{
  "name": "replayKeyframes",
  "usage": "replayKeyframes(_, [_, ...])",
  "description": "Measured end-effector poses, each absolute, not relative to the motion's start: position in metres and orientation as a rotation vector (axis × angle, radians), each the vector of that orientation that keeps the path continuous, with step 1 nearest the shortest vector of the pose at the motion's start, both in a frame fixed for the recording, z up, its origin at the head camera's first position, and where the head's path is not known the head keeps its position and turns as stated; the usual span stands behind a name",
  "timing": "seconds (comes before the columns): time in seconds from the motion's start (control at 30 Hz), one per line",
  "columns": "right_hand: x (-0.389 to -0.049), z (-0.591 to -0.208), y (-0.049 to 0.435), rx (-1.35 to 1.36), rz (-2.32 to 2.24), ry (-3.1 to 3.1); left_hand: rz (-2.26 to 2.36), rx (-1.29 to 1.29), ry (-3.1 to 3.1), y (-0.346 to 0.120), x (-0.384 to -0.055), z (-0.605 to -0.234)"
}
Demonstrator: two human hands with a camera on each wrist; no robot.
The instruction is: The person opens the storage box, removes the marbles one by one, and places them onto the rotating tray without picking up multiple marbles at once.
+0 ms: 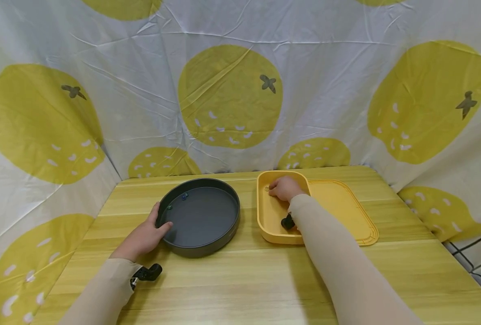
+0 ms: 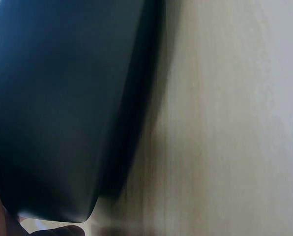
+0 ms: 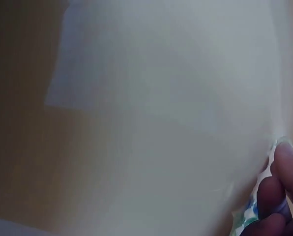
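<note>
On the left of the table stands a round dark grey pan (image 1: 201, 219) with a low wall. My left hand (image 1: 145, 234) grips its left rim, thumb inside and the other fingers outside. Several small blue and green marbles (image 1: 185, 196) lie in the pan near its far left side. Inside a yellow rectangular box (image 1: 270, 212), my right hand (image 1: 285, 188) is at the far end, fingers curled. In the right wrist view those fingers (image 3: 286, 167) pinch at clear glass marbles (image 3: 249, 211) with blue and green patches. A small marble (image 1: 266, 188) shows beside the fingertips.
A flat yellow lid (image 1: 344, 210) lies right of the box, partly behind the right sleeve. The wooden table (image 1: 224, 284) ends at a white curtain (image 1: 326, 81) with yellow fruit prints. A black wire rack (image 1: 478, 257) stands beyond the right edge.
</note>
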State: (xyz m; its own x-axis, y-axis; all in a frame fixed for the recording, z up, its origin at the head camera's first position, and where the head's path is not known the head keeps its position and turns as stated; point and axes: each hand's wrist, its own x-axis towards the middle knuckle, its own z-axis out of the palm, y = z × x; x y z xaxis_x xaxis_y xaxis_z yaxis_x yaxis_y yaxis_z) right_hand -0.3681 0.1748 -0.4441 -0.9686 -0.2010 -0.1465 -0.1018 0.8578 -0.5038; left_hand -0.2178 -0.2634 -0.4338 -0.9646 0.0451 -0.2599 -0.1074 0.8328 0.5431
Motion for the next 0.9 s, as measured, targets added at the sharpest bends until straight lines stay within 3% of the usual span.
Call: replayKeyframes(0.9, [-0.379,-0.456,0.158,-0.346,-0.766,2.853,0.835,-0.052,2.752,-0.263,-0.217,-0.434])
